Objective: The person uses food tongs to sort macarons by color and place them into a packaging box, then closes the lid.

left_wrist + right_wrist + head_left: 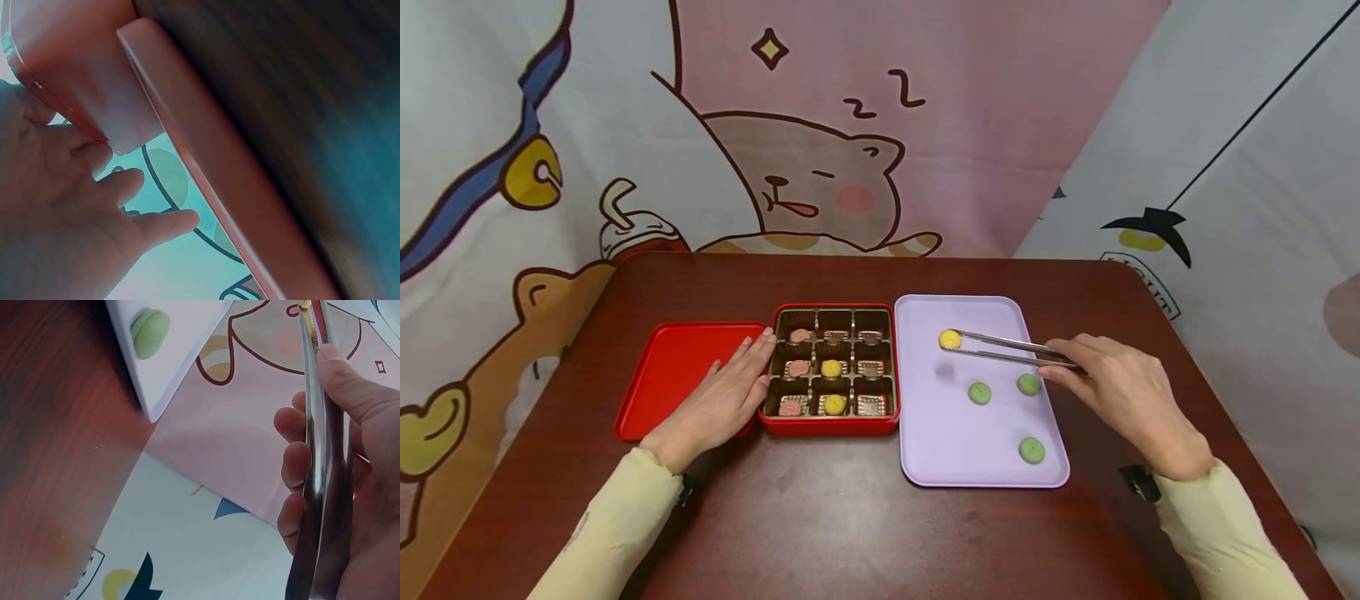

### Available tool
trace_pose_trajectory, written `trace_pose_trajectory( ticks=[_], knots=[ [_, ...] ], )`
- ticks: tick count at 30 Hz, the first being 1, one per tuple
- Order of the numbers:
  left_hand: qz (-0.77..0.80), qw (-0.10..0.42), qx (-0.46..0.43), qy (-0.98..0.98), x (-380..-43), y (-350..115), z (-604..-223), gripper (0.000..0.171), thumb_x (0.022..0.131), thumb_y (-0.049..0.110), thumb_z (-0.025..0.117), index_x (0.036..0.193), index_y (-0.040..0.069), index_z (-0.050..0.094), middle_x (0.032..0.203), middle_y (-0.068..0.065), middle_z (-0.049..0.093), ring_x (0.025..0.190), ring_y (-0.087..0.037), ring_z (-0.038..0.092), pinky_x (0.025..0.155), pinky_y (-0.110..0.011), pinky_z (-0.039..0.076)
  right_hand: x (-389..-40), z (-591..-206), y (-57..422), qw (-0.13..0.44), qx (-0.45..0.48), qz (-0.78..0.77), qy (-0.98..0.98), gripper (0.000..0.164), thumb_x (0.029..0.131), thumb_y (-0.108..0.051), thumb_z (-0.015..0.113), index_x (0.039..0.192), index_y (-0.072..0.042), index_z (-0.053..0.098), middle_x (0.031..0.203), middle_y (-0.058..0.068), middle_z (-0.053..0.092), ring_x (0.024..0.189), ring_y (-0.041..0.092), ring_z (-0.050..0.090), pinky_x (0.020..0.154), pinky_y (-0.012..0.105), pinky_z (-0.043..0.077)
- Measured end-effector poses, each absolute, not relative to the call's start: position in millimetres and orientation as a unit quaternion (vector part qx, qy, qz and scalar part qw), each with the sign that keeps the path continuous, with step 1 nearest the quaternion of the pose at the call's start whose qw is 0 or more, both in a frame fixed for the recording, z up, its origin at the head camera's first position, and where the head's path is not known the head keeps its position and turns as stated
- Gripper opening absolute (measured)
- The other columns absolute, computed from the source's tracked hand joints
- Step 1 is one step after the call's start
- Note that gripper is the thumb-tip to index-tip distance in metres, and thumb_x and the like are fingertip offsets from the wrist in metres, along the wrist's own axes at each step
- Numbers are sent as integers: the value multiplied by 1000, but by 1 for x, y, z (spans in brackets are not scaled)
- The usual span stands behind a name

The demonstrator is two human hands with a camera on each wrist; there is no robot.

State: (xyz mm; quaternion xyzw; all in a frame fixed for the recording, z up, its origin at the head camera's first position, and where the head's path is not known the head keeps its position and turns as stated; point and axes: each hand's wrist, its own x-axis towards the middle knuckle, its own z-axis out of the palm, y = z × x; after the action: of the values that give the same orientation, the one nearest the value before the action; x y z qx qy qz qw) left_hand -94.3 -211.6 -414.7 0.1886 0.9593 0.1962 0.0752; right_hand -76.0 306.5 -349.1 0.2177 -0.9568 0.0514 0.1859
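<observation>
My right hand (1116,396) holds metal tongs (1015,342), fingers and thumb wrapped round them in the right wrist view. The tong tips pinch a small round yellow piece (950,339), which hangs above the lilac tray (932,450) and casts a shadow on it. My left hand (718,408) lies with straight fingers against the left side of a red box (831,427). Inside its dark divided insert, three pink pieces (799,367) fill the left column. Two yellow pieces (831,368) sit in the middle column's centre and front compartments.
On the tray lie three green round pieces (980,393), towards its right and front. A red lid-like tray (677,367) lies left of the box, partly under my left hand and forearm. The brown table (820,517) ends at a printed cloth backdrop (985,125).
</observation>
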Motion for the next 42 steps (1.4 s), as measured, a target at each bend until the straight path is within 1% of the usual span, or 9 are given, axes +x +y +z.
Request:
trace_pose_trajectory(
  ticks=[5, 13, 21, 26, 30, 33, 38, 42],
  knots=[
    [195, 77, 187, 960, -94, -211, -414, 68, 110, 33, 44, 168, 13, 13, 173, -8, 11, 158, -38, 12, 118, -73, 17, -80, -347, 298, 180, 219, 58, -957, 40, 81, -34, 88, 113, -13, 78, 81, -4, 66, 61, 9, 47, 47, 26, 38],
    [192, 73, 190, 960, -94, -210, -414, 68, 110, 32, 43, 167, 12, 14, 173, -9, 12, 157, -39, 14, 117, -73, 18, -87, -344, 284, 193, 242, 77, -948, 36, 85, -39, 84, 112, -14, 78, 81, -7, 64, 60, 7, 46, 46, 26, 37],
    [193, 73, 192, 960, -94, -210, -414, 67, 110, 31, 43, 167, 11, 14, 173, -9, 13, 157, -39, 13, 117, -73, 18, -94, -340, 267, 189, 245, 70, -948, 38, 82, -36, 87, 110, -12, 78, 80, -4, 63, 61, 9, 46, 48, 27, 39],
    [192, 72, 191, 960, -94, -211, -415, 67, 110, 31, 43, 167, 12, 14, 173, -8, 12, 158, -38, 13, 117, -73, 17, -100, -338, 258, 200, 261, 71, -942, 37, 83, -36, 86, 110, -12, 77, 78, -4, 61, 61, 9, 46, 48, 27, 39],
    [191, 71, 191, 960, -94, -210, -414, 68, 110, 31, 43, 167, 12, 14, 173, -8, 12, 158, -38, 13, 117, -73, 18, -104, -337, 251, 212, 278, 86, -933, 36, 83, -37, 85, 110, -14, 77, 78, -4, 62, 62, 10, 48, 48, 30, 41],
    [191, 70, 190, 960, -94, -211, -414, 68, 110, 31, 44, 167, 12, 14, 173, -8, 12, 158, -38, 13, 117, -73, 17, -107, -336, 246, 216, 286, 96, -928, 35, 83, -36, 85, 110, -15, 78, 81, -4, 66, 63, 11, 52, 48, 33, 43],
    [192, 71, 191, 960, -94, -211, -415, 68, 110, 31, 44, 167, 12, 14, 173, -8, 12, 158, -38, 13, 117, -73, 17, -113, -337, 235, 208, 298, 97, -927, 36, 83, -36, 85, 110, -14, 78, 83, -4, 68, 63, 11, 55, 48, 34, 45],
    [192, 71, 191, 960, -94, -211, -416, 67, 110, 32, 43, 167, 12, 14, 173, -8, 12, 158, -38, 13, 117, -73, 17, -118, -339, 227, 199, 303, 96, -927, 38, 85, -41, 82, 110, -13, 77, 83, -4, 68, 63, 12, 57, 48, 35, 47]
  ],
)
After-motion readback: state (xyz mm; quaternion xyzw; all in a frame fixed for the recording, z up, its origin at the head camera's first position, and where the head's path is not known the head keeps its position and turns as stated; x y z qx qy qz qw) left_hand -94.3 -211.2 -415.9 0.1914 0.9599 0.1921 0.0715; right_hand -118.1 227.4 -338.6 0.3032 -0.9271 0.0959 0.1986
